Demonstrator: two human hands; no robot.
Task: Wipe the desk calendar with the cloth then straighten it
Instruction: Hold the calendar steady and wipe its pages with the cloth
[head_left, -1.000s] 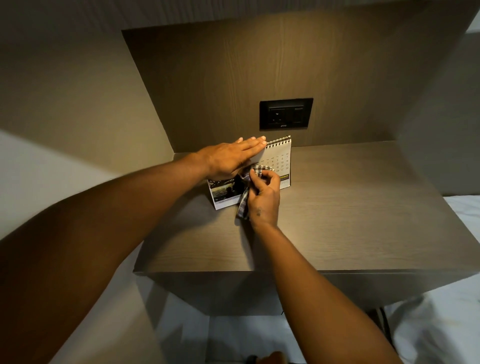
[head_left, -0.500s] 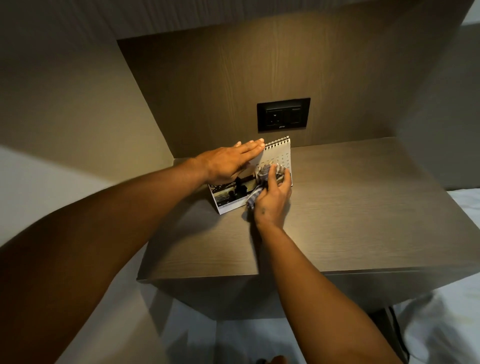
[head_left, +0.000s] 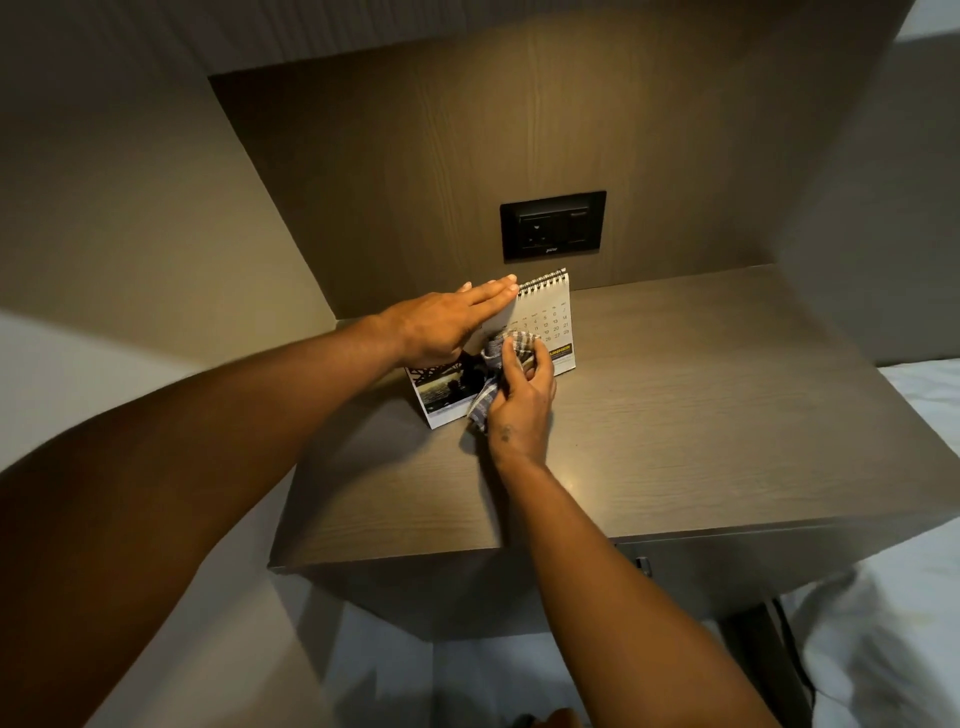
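Observation:
A white spiral-bound desk calendar (head_left: 548, 312) stands tilted and skewed on the brown wooden desk (head_left: 701, 415), near the back wall. My left hand (head_left: 447, 327) lies flat across its top left edge, fingers straight and together, steadying it. My right hand (head_left: 524, 400) is closed around a bunched checked grey cloth (head_left: 506, 353) and presses it against the calendar's front page, at the middle. The hands and cloth hide much of the page; date numbers show at the right, a dark photo at the lower left.
A black wall socket plate (head_left: 552, 226) sits on the wooden back panel just above the calendar. Side walls close in on the left and right. White bedding (head_left: 909, 597) lies to the right and below the desk's front edge.
My right hand with the cloth moved up and right over the calendar page, then came back slightly to the middle. My left hand has stayed flat on the calendar's top.

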